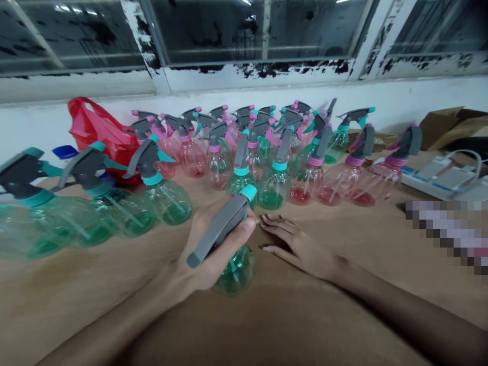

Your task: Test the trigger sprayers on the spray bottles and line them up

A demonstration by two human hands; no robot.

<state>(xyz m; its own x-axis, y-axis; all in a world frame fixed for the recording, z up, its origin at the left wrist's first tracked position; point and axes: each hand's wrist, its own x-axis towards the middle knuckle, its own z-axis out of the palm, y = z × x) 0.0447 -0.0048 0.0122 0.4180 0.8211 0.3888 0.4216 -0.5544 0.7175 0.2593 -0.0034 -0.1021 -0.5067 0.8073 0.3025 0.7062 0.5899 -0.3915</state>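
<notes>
One green spray bottle (233, 274), nearest the wearer at the table (328, 325), is grasped around its sprayer by the left hand (217, 244). The right hand (295, 244), open and gripping nothing, rests right of that bottle. Beyond it: two green bottles (272, 190), three pink bottles (337, 185), and apparently over a dozen blurred others (190, 155). Left: one red bag (91, 127).

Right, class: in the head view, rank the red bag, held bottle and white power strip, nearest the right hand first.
1. Held bottle, left of right hand
2. White power strip, back right
3. Red bag, back left, by wall
</notes>
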